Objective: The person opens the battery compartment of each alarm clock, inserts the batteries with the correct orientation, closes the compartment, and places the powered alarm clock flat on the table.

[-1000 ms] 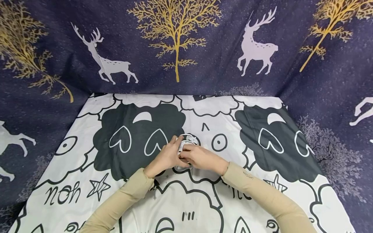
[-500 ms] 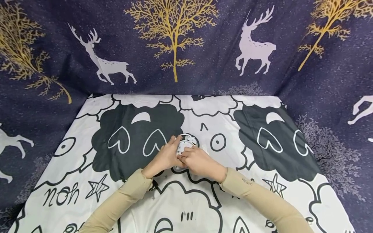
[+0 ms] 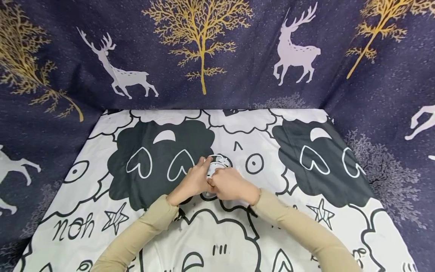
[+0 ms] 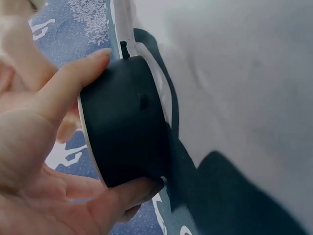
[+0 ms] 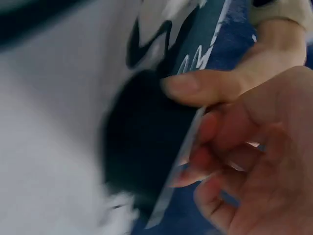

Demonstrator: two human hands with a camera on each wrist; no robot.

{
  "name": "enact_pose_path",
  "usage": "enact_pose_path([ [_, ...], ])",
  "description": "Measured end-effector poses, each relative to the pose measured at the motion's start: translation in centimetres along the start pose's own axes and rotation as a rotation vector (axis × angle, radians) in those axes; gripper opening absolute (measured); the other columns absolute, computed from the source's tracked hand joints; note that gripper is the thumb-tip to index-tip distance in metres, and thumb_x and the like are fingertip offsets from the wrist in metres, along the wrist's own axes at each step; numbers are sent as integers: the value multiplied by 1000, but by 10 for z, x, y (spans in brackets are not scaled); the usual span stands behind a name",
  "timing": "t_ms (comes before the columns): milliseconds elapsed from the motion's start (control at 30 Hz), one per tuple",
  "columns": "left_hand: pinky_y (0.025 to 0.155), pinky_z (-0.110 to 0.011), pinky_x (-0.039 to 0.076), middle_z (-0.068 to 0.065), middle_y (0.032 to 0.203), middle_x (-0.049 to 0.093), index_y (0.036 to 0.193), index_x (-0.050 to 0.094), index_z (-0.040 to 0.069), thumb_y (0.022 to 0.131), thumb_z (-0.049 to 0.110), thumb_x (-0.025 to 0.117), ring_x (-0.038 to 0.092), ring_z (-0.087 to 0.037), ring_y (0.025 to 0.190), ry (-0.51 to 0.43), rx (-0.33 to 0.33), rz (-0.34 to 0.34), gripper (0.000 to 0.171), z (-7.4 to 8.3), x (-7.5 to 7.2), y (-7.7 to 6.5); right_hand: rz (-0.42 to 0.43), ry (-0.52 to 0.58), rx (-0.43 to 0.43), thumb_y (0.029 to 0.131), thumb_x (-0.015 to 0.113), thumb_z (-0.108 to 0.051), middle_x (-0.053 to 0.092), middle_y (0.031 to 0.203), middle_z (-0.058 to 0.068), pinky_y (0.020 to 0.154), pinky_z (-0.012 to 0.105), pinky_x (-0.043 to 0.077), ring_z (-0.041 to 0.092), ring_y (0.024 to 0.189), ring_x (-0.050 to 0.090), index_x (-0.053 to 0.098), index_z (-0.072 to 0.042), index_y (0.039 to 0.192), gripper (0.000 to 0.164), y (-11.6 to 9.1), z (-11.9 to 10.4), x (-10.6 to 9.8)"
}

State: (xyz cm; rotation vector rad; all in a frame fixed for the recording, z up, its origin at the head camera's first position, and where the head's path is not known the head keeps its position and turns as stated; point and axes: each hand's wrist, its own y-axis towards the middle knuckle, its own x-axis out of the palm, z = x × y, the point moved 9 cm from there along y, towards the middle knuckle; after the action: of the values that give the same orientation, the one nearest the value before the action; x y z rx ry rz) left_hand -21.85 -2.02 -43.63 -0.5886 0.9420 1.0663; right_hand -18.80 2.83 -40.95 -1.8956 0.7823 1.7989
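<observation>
A round, drum-shaped thing [image 4: 124, 120] with a dark side and a pale face with small dark marks is over the middle of the cloth. My left hand [image 3: 195, 179] grips it by the side, with thumb and fingers on opposite edges in the left wrist view. A small dark nub [image 4: 124, 49] sticks out at its upper edge. My right hand [image 3: 232, 185] is at its pale face, fingers curled against it. The right wrist view shows those fingers [image 5: 205, 159] in front of the face, near the left thumb [image 5: 183, 88]; what they pinch there is hidden.
A white cloth [image 3: 217, 234] with black cartoon drawings covers the table. Dark blue curtains [image 3: 238, 75] printed with deer and golden trees stand behind and at both sides. A small white thing [image 3: 222, 160] shows just beyond the drum-shaped thing.
The right hand's fingers have shifted over the pale face and its wrist has rolled, the knuckles now higher. The left hand keeps its grip in nearly the same place.
</observation>
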Motion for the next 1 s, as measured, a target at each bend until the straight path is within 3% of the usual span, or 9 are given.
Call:
enact_pose_path([
  [167,70,-43,50,-21,127,43,141,31,4,52,44,86,60,-36,80,-38,-9,-34,112,-2,8,0,-41,397,28,77,66,-13,63,63,-10,48,16,36,-1,50,45,72,-20,67,14,8,26,5],
  [267,67,-41,50,-18,121,44,140,31,3,51,45,86,59,-33,75,-19,-11,-25,113,-4,7,0,-69,515,92,79,69,-17,66,62,-8,51,15,37,-2,49,47,73,-18,71,8,16,35,13],
  [400,62,-39,49,-14,115,44,140,32,4,52,46,86,57,-30,70,-6,3,-17,111,-4,5,2,-86,530,205,73,75,-23,63,61,-7,55,17,39,1,54,50,68,-17,69,11,25,43,18],
  [467,62,-38,48,-14,115,44,140,31,5,52,46,86,57,-28,70,-16,8,-15,111,-4,4,3,-92,516,243,70,77,-18,60,61,-5,56,18,39,5,56,49,65,-15,67,13,28,44,18],
  [600,60,-37,47,-12,113,43,140,31,7,52,47,85,54,-26,67,-19,11,-20,112,-3,4,6,-80,405,352,64,80,-20,57,64,-2,61,23,38,11,62,49,63,-13,67,19,26,50,11],
  [667,60,-38,47,-13,112,43,140,32,6,52,48,85,54,-26,66,-11,14,-20,111,-3,4,7,-50,314,437,60,84,-29,56,77,5,68,28,37,18,74,48,62,-11,76,33,22,56,6],
  [767,62,-41,48,-14,113,44,138,33,5,51,47,85,54,-29,66,0,20,-8,110,-3,3,8,-57,261,566,55,85,-43,46,110,14,80,38,35,27,101,41,56,-9,109,70,15,65,8],
  [867,64,-43,49,-15,117,44,139,33,4,50,48,85,55,-31,68,8,27,3,112,-4,4,8,-113,373,598,63,81,-44,31,133,21,94,47,35,35,121,31,34,-9,137,95,12,67,20],
  [1000,65,-44,50,-15,119,44,139,32,5,49,49,85,56,-31,70,5,30,-1,113,-4,5,9,-130,596,561,71,78,-34,27,137,27,97,52,36,39,125,29,21,-7,144,97,12,66,33],
])
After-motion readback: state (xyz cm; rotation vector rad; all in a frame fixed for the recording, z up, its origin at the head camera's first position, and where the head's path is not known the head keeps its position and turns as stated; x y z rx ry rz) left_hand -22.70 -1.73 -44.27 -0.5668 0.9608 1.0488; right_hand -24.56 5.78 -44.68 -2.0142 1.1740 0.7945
